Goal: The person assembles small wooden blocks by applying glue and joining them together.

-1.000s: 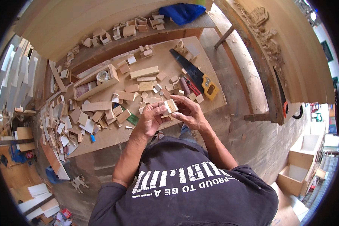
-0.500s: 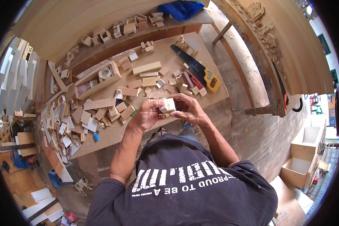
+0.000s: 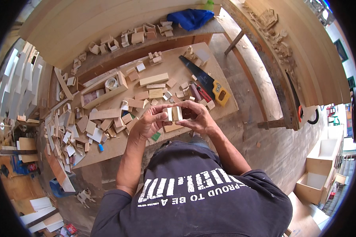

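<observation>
Over the near edge of the worktable [image 3: 221, 106], both hands grip a small pale wooden piece [image 3: 175, 114] made of blocks, with a recess between its two light sides. The fingers and thumb of my left hand [image 3: 149, 121] close on its left side. From the right, my right hand [image 3: 200, 119] pinches its other side between thumb and fingers. Beyond the hands lie many loose wood offcuts [image 3: 106, 114]. A handsaw [image 3: 201, 75] with a yellow handle rests at the right of the table, beside red-handled tools [image 3: 203, 93].
A long wooden box [image 3: 120, 86] holding a round container [image 3: 111, 83] stands at the left. Behind, small wooden assemblies [image 3: 137, 36] line a bench beside a blue plastic bag [image 3: 190, 19]. A cat [image 3: 84, 196] lies on the floor, lower left. Wooden boxes [image 3: 310, 185] stand at the right.
The wooden piece has been turned between my fingers, so its recess now faces up toward me. My hands shift their grip slightly; the view has moved a little.
</observation>
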### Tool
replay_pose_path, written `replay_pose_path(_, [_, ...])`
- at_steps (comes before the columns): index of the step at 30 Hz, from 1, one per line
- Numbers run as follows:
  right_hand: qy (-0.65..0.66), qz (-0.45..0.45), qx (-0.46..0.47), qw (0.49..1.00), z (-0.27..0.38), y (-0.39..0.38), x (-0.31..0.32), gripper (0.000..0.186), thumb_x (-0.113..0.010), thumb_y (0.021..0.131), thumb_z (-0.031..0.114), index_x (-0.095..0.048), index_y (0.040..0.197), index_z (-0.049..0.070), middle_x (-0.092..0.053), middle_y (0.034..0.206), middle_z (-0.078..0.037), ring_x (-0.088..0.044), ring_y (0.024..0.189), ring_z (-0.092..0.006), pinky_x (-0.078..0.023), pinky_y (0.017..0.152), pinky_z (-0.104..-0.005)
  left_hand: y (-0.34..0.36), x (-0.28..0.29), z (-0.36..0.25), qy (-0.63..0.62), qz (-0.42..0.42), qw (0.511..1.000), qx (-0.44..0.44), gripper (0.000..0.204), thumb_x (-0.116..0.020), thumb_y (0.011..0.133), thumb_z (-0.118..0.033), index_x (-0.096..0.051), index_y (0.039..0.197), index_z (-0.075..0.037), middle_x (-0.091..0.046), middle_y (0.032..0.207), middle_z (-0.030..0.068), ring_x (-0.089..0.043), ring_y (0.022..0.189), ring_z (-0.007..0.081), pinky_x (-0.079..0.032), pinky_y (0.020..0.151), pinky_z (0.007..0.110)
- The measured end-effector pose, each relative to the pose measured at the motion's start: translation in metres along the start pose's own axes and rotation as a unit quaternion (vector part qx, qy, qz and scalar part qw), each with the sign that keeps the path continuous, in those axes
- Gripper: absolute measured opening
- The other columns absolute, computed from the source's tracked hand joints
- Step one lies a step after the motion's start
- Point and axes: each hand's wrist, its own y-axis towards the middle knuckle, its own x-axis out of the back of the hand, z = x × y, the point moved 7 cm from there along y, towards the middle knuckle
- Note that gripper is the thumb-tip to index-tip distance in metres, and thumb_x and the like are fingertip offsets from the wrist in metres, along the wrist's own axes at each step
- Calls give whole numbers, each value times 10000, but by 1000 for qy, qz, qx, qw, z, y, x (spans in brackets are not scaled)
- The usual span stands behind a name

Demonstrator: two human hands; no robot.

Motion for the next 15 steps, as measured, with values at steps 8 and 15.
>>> replay_pose_path(8, [-60,17,65,996,18,14,30,542,-836,774,40,-599,1260,-6,-692,1068,-104,-708,971,-176,-597,818,-311,26,-7,-5,19,-8,1000,-14,412,-727,900,-132,-616,1262,31,-691,1147,129,-686,1038,206,-589,924,391])
replay_pose_path(15, [-60,16,75,995,14,22,52,566,-849,760,68,-603,1267,17,-684,1079,-105,-710,928,-177,-604,792,-312,46,-17,-9,39,-34,998,-23,391,-714,904,-88,-610,1257,43,-697,1084,109,-689,974,175,-590,892,362])
